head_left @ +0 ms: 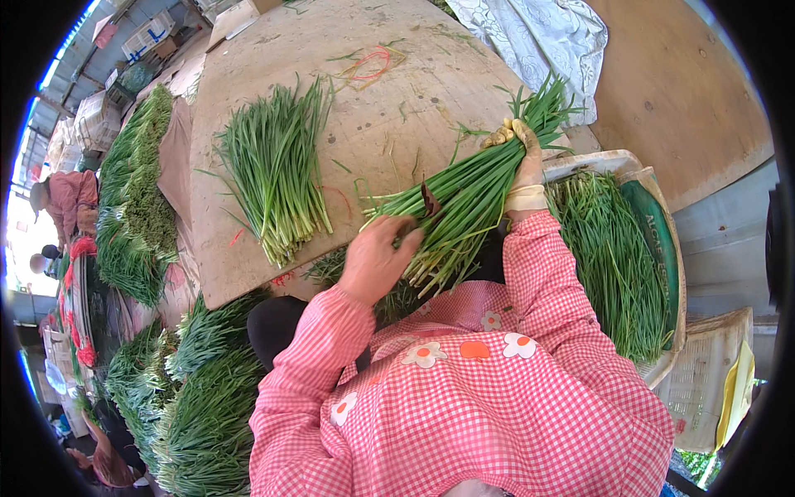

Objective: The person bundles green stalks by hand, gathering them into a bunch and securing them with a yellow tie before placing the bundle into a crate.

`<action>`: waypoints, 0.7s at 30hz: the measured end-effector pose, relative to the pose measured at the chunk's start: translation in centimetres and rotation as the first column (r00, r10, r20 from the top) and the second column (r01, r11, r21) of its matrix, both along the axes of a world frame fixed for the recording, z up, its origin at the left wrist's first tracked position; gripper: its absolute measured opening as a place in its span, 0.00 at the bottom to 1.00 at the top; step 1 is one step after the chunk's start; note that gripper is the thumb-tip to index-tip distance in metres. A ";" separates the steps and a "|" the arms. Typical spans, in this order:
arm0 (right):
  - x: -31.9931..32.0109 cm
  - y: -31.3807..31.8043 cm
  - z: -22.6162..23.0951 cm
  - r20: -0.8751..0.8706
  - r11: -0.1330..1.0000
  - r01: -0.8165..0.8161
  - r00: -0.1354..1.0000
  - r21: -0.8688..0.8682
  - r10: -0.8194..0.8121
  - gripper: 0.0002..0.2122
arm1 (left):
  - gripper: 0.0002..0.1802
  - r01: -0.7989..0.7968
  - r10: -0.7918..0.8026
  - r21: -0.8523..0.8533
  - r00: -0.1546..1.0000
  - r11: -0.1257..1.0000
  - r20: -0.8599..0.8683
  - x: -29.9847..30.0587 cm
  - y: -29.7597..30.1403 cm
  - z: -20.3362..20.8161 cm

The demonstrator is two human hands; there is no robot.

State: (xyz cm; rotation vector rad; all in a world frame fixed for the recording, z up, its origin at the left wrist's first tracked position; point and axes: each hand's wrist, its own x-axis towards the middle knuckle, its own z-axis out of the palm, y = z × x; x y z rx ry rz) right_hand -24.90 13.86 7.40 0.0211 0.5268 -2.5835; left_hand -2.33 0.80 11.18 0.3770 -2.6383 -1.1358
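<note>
My right hand (523, 161), in a pale glove stained yellow at the fingers, is closed round a bunch of garlic chives (464, 195) near its leafy end. The bunch slants down to the left, its pale stem ends over the table's near edge. My bare left hand (377, 255) is at those stem ends, fingers curled and thumb bent in. What its fingertips pinch is hidden. A dark reddish-brown scrap (430, 200), perhaps a withered leaf, stands out on the bunch just beyond them. Another sheaf of garlic chives (277, 166) lies to the left on the wooden table (364, 116).
A white crate (675, 273) of loose chives stands at my right, with a green bag inside. Heaps of greens (211, 406) lie at lower left and farther back (137, 199). Red ties (373, 65) and a patterned cloth (538, 41) lie on the table. A person (70, 203) is at far left.
</note>
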 end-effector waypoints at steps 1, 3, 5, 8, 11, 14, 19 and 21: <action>0.2 -0.1 -0.1 0.008 1.000 -0.007 1.000 -0.021 0.007 0.09 | 0.17 0.015 -0.014 0.016 0.999 1.000 -0.035 -1.3 0.3 -1.2; 0.7 -0.1 -0.2 -0.037 1.000 -0.027 0.999 0.016 0.028 0.10 | 0.19 -0.070 0.069 0.066 0.997 0.995 0.024 -3.1 1.0 -1.9; 0.9 -0.2 0.0 -0.051 0.996 -0.046 0.997 0.072 0.049 0.09 | 0.20 -0.137 0.122 0.151 0.987 0.979 0.109 -4.2 1.1 -1.7; 1.0 0.0 0.3 -0.079 0.997 -0.065 0.994 0.051 0.069 0.08 | 0.16 -0.179 0.172 0.096 0.982 0.979 0.071 -4.2 0.5 -4.0; 0.2 0.3 0.8 -0.057 1.000 0.019 0.998 0.012 -0.018 0.05 | 0.12 -0.207 0.204 0.131 0.978 0.969 0.039 -2.3 -1.0 -5.0; -1.7 1.4 0.3 0.011 0.984 0.176 0.984 -0.014 -0.175 0.05 | 0.11 -0.098 0.159 -0.223 0.949 0.970 0.272 3.0 -3.4 -7.7; -2.7 1.6 -0.6 0.036 0.972 0.233 0.972 -0.032 -0.232 0.06 | 0.13 0.211 -0.099 -0.107 0.773 0.972 0.627 8.9 -4.2 -12.6; -2.0 1.0 -0.6 0.026 0.978 0.209 0.978 0.006 -0.209 0.06 | 0.15 -0.143 0.032 0.321 0.945 0.936 0.326 6.2 -4.0 -12.0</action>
